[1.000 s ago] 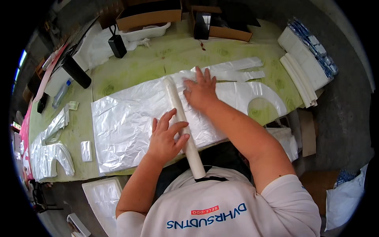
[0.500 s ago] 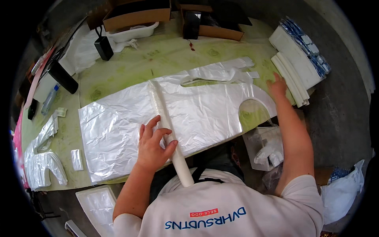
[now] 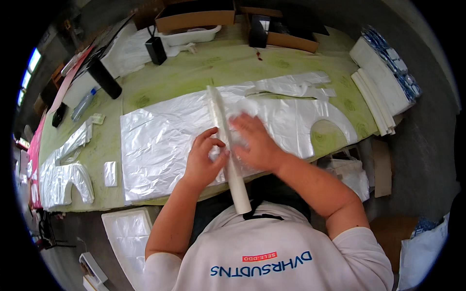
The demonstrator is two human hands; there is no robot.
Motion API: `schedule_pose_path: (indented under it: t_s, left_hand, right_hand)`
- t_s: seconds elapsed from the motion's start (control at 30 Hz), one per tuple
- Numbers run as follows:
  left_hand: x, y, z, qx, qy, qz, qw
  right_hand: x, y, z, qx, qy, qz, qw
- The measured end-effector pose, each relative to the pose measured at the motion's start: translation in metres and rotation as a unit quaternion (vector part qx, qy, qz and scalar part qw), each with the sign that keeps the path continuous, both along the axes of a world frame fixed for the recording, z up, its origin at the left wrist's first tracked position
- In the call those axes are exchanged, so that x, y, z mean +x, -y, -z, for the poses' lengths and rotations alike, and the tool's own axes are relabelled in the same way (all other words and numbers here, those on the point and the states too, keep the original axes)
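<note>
A long white roll lies slantwise across a large shiny translucent plastic sheet. Its near end sticks out past the table edge, towards my shirt. Against the roll's left side rests my left hand, fingers bent and thumb apart from them. My right hand is just right of the roll, over the sheet, its fingers spread and slightly blurred. Whether its fingertips touch the roll I cannot tell. At its right part the sheet has a round cutout and loose strips.
On the green-patterned table at left are a folded plastic piece, a small packet, a bottle and a black cylinder. Cardboard boxes stand at the back. White rolls lie beside stacked blue packets at right.
My right hand has come back from the white rolls at the right to beside the roll in front of me. My left hand stays at the roll. The whole view has shifted.
</note>
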State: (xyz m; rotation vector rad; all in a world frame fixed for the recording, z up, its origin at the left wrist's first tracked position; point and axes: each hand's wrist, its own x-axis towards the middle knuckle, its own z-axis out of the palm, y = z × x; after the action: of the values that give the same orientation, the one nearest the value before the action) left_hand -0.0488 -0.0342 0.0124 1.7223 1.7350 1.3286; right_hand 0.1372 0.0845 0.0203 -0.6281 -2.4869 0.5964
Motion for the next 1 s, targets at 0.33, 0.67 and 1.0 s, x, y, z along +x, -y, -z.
schedule_pose_path:
  t_s: [0.33,0.67,1.0]
  left_hand:
    - [-0.018,-0.009,-0.041,0.001,-0.158,0.225,0.961]
    - [-0.053,0.032,-0.022,0.047,-0.167,0.052,0.983]
    - [-0.07,0.082,-0.036,-0.02,-0.328,-0.221,0.918]
  right_hand:
    - [-0.019,0.068,-0.013,-0.14,-0.083,-0.101,0.981]
    - [-0.009,0.109,-0.013,-0.071,-0.121,-0.232,0.963]
    - [0.019,0.12,-0.016,-0.122,-0.121,-0.268,0.948]
